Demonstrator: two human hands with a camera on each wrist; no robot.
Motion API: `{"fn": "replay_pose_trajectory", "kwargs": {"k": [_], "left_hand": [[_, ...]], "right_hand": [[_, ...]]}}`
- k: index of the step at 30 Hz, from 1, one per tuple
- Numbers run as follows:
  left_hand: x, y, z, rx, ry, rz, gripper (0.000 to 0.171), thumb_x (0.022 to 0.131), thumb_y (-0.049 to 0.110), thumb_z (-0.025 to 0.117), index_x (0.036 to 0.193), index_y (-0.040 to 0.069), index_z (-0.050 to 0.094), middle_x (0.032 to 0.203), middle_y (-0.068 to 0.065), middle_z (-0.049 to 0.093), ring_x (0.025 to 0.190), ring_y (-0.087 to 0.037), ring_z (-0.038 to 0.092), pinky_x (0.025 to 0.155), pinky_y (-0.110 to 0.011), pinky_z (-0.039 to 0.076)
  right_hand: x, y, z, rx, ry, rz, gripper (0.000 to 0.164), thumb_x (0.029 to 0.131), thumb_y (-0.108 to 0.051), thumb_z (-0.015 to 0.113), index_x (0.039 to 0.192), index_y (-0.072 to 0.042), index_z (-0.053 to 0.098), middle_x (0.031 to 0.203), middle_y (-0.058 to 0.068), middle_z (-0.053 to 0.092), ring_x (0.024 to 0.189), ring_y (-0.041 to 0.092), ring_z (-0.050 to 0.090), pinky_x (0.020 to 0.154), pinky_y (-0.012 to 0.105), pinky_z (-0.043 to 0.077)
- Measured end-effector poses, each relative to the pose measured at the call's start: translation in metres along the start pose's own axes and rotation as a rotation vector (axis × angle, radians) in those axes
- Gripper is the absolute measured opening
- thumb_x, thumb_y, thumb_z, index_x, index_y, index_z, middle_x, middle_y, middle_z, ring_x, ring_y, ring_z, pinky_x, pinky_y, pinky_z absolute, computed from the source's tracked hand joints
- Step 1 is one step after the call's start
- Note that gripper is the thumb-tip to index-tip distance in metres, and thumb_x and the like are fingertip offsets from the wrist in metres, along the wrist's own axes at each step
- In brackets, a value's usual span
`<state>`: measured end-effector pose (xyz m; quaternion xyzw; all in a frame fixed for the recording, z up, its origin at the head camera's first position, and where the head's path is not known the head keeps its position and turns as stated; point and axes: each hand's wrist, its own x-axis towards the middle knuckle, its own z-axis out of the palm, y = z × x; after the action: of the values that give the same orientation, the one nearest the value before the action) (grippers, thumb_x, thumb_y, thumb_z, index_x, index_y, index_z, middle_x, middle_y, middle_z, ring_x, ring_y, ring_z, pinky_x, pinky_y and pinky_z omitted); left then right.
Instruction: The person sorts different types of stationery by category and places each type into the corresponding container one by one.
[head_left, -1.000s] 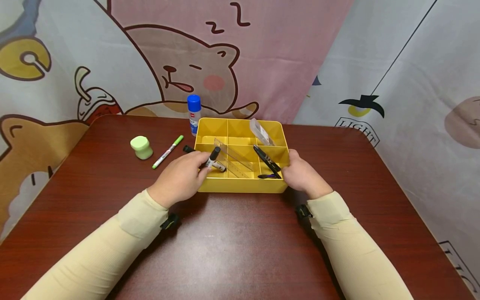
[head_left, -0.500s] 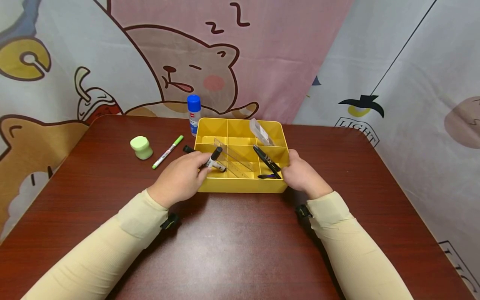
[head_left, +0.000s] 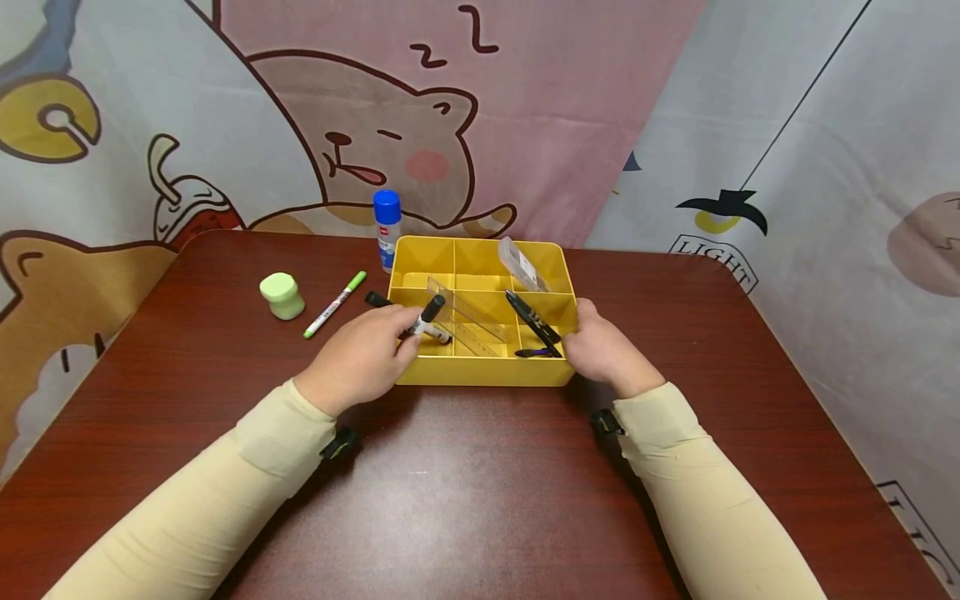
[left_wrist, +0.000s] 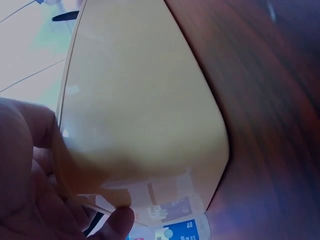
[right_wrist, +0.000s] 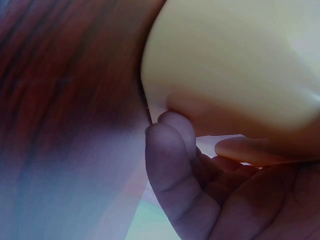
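A yellow divided organizer box (head_left: 483,372) stands on the table in the head view. My left hand (head_left: 360,358) grips its left side; in the left wrist view, curled fingers (left_wrist: 118,222) lie on the wall near the rim. My right hand (head_left: 609,352) holds the opposite side, with fingers (right_wrist: 167,155) bent against the wall in the right wrist view. Beside my left thumb, a black-capped marker (head_left: 431,309) leans over another marker (head_left: 438,334) in the box. Clear rulers (head_left: 474,321), black pens (head_left: 534,317) and a clear plastic case (head_left: 522,264) also lie inside.
A blue-capped glue stick (head_left: 387,229) stands close behind the box's left corner. Left of the box are a green-capped pen (head_left: 335,304) and a pale green, waisted object (head_left: 283,296). A black end (head_left: 377,298) shows behind my left hand. Patterned cloth hangs behind the table (head_left: 465,500).
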<state>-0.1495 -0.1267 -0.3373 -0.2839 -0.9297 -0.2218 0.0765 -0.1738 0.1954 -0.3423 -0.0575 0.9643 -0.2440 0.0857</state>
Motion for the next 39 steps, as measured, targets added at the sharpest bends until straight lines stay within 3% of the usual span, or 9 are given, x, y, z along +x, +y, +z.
{"fn": "replay_pose_trajectory", "kwargs": {"k": [3, 9, 15, 19, 23, 34, 39], "left_hand": [[0.000, 0.000, 0.002, 0.008, 0.009, 0.020, 0.005, 0.092, 0.021, 0.053, 0.093, 0.019, 0.058, 0.077, 0.004, 0.053, 0.074, -0.017, 0.048, 0.068, -0.038, 0.043], [0.001, 0.000, 0.004, 0.031, 0.014, 0.054, 0.012, 0.093, 0.022, 0.051, 0.084, 0.018, 0.057, 0.076, 0.005, 0.054, 0.082, -0.019, 0.052, 0.075, -0.043, 0.045], [0.001, 0.001, 0.003, 0.052, 0.013, 0.083, 0.021, 0.095, 0.023, 0.049, 0.073, 0.021, 0.049, 0.066, 0.005, 0.049, 0.077, -0.019, 0.050, 0.069, -0.042, 0.044], [0.000, 0.001, 0.005, 0.057, -0.001, 0.095, 0.022, 0.097, 0.023, 0.043, 0.089, 0.022, 0.063, 0.081, 0.008, 0.061, 0.084, -0.019, 0.052, 0.074, -0.042, 0.045], [-0.001, 0.001, 0.007, 0.069, -0.015, 0.085, 0.031, 0.099, 0.024, 0.038, 0.106, 0.025, 0.067, 0.098, 0.011, 0.065, 0.091, -0.018, 0.051, 0.078, -0.041, 0.044], [-0.001, -0.001, 0.001, 0.021, -0.013, 0.050, 0.026, 0.098, 0.026, 0.044, 0.109, 0.021, 0.067, 0.101, 0.007, 0.065, 0.092, -0.013, 0.054, 0.082, -0.041, 0.045], [0.000, -0.009, -0.020, -0.044, 0.091, -0.039, 0.022, 0.096, 0.029, 0.051, 0.107, 0.017, 0.065, 0.102, 0.005, 0.063, 0.087, -0.011, 0.053, 0.078, -0.040, 0.046]], "right_hand": [[0.001, 0.000, 0.000, 0.001, -0.002, 0.003, 0.055, 0.082, -0.010, 0.043, 0.132, 0.003, 0.027, 0.108, 0.023, 0.056, 0.088, 0.031, 0.051, 0.085, 0.049, 0.043], [0.000, 0.000, 0.000, 0.018, -0.003, 0.010, 0.055, 0.082, -0.010, 0.042, 0.133, 0.003, 0.026, 0.110, 0.023, 0.055, 0.089, 0.031, 0.051, 0.085, 0.049, 0.042], [0.000, 0.000, 0.001, 0.023, 0.000, 0.009, 0.056, 0.082, -0.009, 0.042, 0.134, 0.003, 0.026, 0.110, 0.024, 0.055, 0.090, 0.031, 0.051, 0.085, 0.049, 0.042], [0.000, 0.000, 0.001, 0.023, 0.004, 0.011, 0.055, 0.082, -0.010, 0.042, 0.133, 0.003, 0.026, 0.109, 0.024, 0.055, 0.089, 0.031, 0.051, 0.085, 0.049, 0.043], [0.000, 0.000, 0.001, 0.028, 0.001, 0.014, 0.055, 0.082, -0.010, 0.042, 0.133, 0.003, 0.026, 0.108, 0.023, 0.054, 0.089, 0.031, 0.051, 0.085, 0.049, 0.043], [0.000, -0.002, 0.000, 0.029, -0.010, 0.004, 0.056, 0.082, -0.009, 0.042, 0.134, 0.003, 0.025, 0.110, 0.024, 0.054, 0.090, 0.031, 0.051, 0.086, 0.049, 0.042], [-0.001, 0.000, -0.001, 0.032, -0.022, 0.023, 0.056, 0.083, -0.010, 0.041, 0.135, 0.004, 0.024, 0.114, 0.024, 0.053, 0.091, 0.031, 0.050, 0.086, 0.049, 0.042]]}}
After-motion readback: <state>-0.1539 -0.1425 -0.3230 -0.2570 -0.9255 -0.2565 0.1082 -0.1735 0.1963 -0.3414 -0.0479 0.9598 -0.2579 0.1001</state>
